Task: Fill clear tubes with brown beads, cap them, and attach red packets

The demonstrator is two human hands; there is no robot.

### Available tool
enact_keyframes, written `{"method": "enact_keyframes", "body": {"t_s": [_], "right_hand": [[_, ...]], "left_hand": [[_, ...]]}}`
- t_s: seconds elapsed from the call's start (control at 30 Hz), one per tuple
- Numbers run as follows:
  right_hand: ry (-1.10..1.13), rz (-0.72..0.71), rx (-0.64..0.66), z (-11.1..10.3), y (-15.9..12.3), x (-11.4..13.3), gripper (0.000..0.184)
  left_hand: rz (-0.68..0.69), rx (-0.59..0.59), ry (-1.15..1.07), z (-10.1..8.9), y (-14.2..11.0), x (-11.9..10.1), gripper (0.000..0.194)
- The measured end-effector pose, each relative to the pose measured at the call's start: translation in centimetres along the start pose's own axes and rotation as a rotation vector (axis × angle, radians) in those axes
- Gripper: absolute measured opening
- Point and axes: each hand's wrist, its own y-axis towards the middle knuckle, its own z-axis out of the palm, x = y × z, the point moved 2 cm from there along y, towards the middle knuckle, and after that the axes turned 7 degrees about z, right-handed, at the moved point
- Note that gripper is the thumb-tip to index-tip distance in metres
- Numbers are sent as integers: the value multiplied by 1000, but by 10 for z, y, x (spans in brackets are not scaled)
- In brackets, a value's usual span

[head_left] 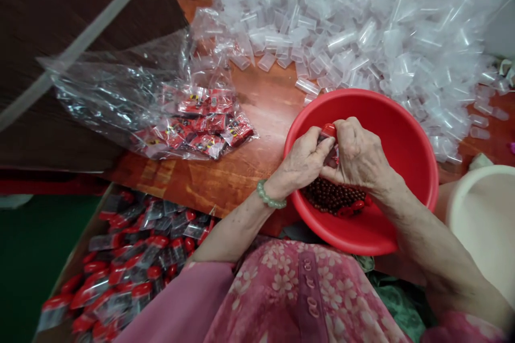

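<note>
Above a red plastic basin (406,134), my two hands meet around a small clear container with a red cap (329,129). My left hand (303,158), with a green bead bracelet (270,196) at the wrist, is closed on its side. Fingers of my right hand (360,155) are closed against the other side, near the cap. Part of the container is hidden behind my fingers. Lower in the basin lie many small dark brown beads (333,198) and a few glossy red pieces (356,206).
Clear plastic tubes (341,37) are heaped at the back. A clear bag (120,86) with red printed packets (209,123) lies at left on the wooden table (261,96). Below it, a box holds red-capped containers (132,268). A pale basin (483,198) stands at right.
</note>
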Motion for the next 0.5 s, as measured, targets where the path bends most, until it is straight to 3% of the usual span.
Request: {"method": "enact_keyframes", "body": {"t_s": [0.07,0.13,0.2,0.23,0.33,0.4,0.5], "right_hand": [[77,23,78,-6,2,-1,57],[236,-10,148,-16,2,-6,78],[419,-41,205,-29,2,-17,96],[465,-15,228,-35,1,-24,95],[374,179,301,-44,0,-50,58],[199,268,416,-39,-1,-63,36],[37,307,683,-18,-1,-74,33]], "left_hand": [[22,-40,-57,2,5,3,17],[68,-84,-126,2,4,0,14],[135,-121,-152,-4,-10,-7,9],[177,-135,-134,-10,-23,-11,11],[273,-196,38,-46,-82,-19,22],[249,-318,189,-81,-132,-15,20],[132,-445,525,-137,-208,-2,20]]}}
